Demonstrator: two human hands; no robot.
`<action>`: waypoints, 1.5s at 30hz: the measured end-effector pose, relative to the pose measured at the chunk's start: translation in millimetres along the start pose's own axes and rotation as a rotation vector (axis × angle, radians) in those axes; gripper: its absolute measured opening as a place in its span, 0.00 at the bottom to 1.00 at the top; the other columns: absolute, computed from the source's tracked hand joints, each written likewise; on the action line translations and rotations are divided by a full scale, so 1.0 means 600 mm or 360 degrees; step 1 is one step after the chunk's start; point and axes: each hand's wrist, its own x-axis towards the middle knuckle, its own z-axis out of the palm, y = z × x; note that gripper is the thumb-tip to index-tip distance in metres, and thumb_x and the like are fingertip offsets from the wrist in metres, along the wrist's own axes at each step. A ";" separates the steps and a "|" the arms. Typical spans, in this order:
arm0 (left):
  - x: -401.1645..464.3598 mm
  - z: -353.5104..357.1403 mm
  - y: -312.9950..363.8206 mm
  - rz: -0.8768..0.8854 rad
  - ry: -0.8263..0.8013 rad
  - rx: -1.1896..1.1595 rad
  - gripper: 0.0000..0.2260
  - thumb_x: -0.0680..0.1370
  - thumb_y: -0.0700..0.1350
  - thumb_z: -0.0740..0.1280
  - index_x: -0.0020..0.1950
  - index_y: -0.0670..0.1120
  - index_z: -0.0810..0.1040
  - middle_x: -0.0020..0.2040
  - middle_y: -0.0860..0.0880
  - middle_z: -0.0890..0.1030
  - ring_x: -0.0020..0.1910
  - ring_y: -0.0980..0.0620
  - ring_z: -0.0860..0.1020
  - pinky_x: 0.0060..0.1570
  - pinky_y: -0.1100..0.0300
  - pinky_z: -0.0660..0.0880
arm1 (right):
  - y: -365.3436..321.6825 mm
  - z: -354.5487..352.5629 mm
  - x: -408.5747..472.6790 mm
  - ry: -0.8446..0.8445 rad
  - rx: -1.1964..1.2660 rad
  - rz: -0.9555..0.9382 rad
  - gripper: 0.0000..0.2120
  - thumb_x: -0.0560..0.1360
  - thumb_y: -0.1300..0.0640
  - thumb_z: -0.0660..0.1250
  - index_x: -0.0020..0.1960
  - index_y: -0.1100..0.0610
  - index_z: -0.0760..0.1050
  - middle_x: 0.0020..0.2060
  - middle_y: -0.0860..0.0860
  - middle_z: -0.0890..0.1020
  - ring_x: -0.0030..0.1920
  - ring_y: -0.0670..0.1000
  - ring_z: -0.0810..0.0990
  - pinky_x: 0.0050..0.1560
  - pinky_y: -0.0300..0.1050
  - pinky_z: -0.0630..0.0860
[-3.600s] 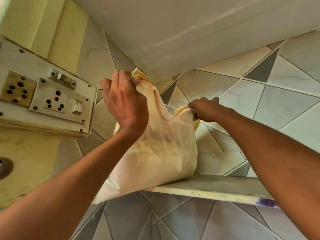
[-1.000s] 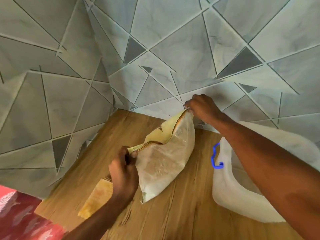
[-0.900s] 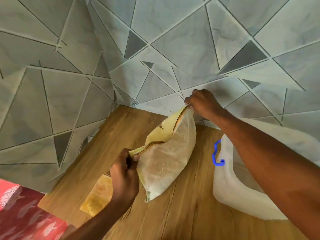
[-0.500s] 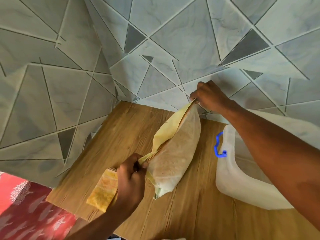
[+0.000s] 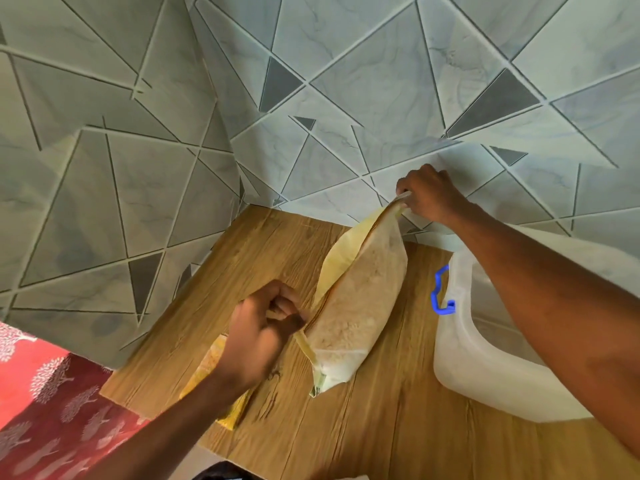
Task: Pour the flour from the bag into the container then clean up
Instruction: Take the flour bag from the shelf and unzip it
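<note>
Meanwhile, curled fingers of the left hand (image 5: 258,336) and right hand (image 5: 427,195) pinch opposite top corners of the flour bag (image 5: 360,306), stretched above the middle of the wooden tabletop (image 5: 363,427), its lower corner touching the wood, beside the translucent container (image 5: 485,382) with a blue clip (image 5: 440,292) near the right edge.

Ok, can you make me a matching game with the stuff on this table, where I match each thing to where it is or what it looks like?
Things:
1. bag
2. container
3. clip
4. cloth

Descriptions:
A. blue, on the container's side
B. yellow, lying under the left arm
C. held at its top by both hands
D. white, standing at the right of the table

Pairs: 1-C, 2-D, 3-A, 4-B
</note>
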 end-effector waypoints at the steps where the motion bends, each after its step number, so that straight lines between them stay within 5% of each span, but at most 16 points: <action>1: 0.019 0.002 0.009 0.0019 -0.0049 0.0004 0.11 0.71 0.55 0.71 0.49 0.51 0.80 0.43 0.52 0.84 0.45 0.55 0.81 0.46 0.51 0.79 | 0.006 0.004 0.001 -0.0034 0.0180 0.0095 0.17 0.74 0.59 0.73 0.62 0.52 0.77 0.56 0.56 0.80 0.61 0.60 0.75 0.59 0.56 0.74; 4: 0.101 0.024 0.034 0.0111 -0.0144 0.0116 0.08 0.78 0.51 0.71 0.55 0.50 0.78 0.49 0.53 0.82 0.50 0.57 0.80 0.47 0.65 0.76 | 0.018 0.018 0.000 -0.0064 0.0629 0.0352 0.31 0.69 0.55 0.80 0.67 0.51 0.71 0.57 0.58 0.79 0.60 0.60 0.77 0.60 0.54 0.77; 6: 0.171 0.051 0.044 0.0185 -0.0157 0.0234 0.09 0.78 0.50 0.70 0.56 0.47 0.78 0.51 0.50 0.82 0.51 0.54 0.80 0.48 0.65 0.77 | 0.025 0.024 0.004 -0.0036 0.0767 0.0498 0.32 0.67 0.54 0.82 0.66 0.52 0.72 0.55 0.59 0.80 0.57 0.60 0.78 0.58 0.50 0.78; 13: 0.389 0.167 0.064 0.0302 -0.0274 0.0525 0.12 0.77 0.51 0.69 0.54 0.45 0.81 0.51 0.46 0.83 0.50 0.47 0.81 0.54 0.48 0.80 | 0.025 0.025 0.031 0.0081 0.0900 0.0901 0.24 0.64 0.54 0.83 0.56 0.62 0.80 0.53 0.58 0.83 0.59 0.60 0.79 0.54 0.48 0.79; 17: 0.454 0.213 0.084 0.0251 -0.0426 0.0707 0.20 0.70 0.63 0.64 0.50 0.49 0.82 0.52 0.46 0.83 0.53 0.45 0.81 0.54 0.48 0.80 | 0.031 0.029 0.044 0.0022 0.1094 0.1015 0.20 0.64 0.58 0.83 0.51 0.65 0.81 0.46 0.56 0.84 0.44 0.54 0.84 0.41 0.42 0.79; 20: 0.488 0.239 0.083 0.0213 -0.0400 0.0720 0.17 0.69 0.61 0.67 0.46 0.49 0.82 0.48 0.45 0.84 0.50 0.43 0.82 0.50 0.47 0.81 | 0.037 0.031 0.046 0.0002 0.1514 0.1101 0.12 0.67 0.71 0.78 0.50 0.68 0.82 0.44 0.61 0.84 0.30 0.50 0.83 0.27 0.37 0.78; 24: 0.513 0.256 0.083 0.0174 -0.0292 0.0610 0.08 0.74 0.49 0.71 0.42 0.45 0.84 0.42 0.44 0.84 0.46 0.44 0.83 0.47 0.50 0.81 | 0.050 0.040 0.052 -0.0048 0.1770 0.1057 0.11 0.67 0.71 0.78 0.47 0.71 0.80 0.40 0.64 0.83 0.31 0.56 0.83 0.31 0.40 0.78; 30: 0.527 0.258 0.080 -0.0029 -0.0245 0.0456 0.08 0.67 0.47 0.71 0.40 0.43 0.83 0.35 0.48 0.81 0.39 0.49 0.82 0.33 0.63 0.70 | 0.057 0.045 0.066 -0.0279 0.1806 0.1011 0.02 0.73 0.70 0.72 0.43 0.70 0.79 0.33 0.62 0.79 0.30 0.54 0.76 0.30 0.43 0.71; 34: 0.531 0.250 0.087 -0.0035 -0.0262 0.0391 0.04 0.72 0.41 0.74 0.39 0.41 0.85 0.30 0.50 0.80 0.30 0.52 0.81 0.34 0.62 0.80 | 0.054 0.045 0.063 -0.0340 0.1487 0.0808 0.07 0.74 0.68 0.67 0.38 0.69 0.79 0.29 0.61 0.78 0.25 0.52 0.72 0.28 0.40 0.68; 40: 0.532 0.246 0.095 -0.0026 -0.0233 0.0418 0.08 0.72 0.38 0.74 0.32 0.42 0.83 0.27 0.48 0.79 0.25 0.57 0.77 0.26 0.69 0.74 | 0.043 0.018 0.026 -0.0234 0.0808 0.0041 0.13 0.75 0.64 0.63 0.34 0.66 0.79 0.27 0.56 0.79 0.29 0.50 0.77 0.35 0.47 0.74; 45: 0.529 0.238 0.080 -0.0068 0.0002 0.0360 0.12 0.73 0.38 0.72 0.29 0.44 0.80 0.36 0.42 0.84 0.44 0.42 0.84 0.38 0.62 0.73 | -0.078 -0.006 -0.070 -0.0432 0.0540 -0.0701 0.11 0.74 0.65 0.62 0.33 0.63 0.75 0.26 0.54 0.74 0.27 0.50 0.69 0.36 0.48 0.70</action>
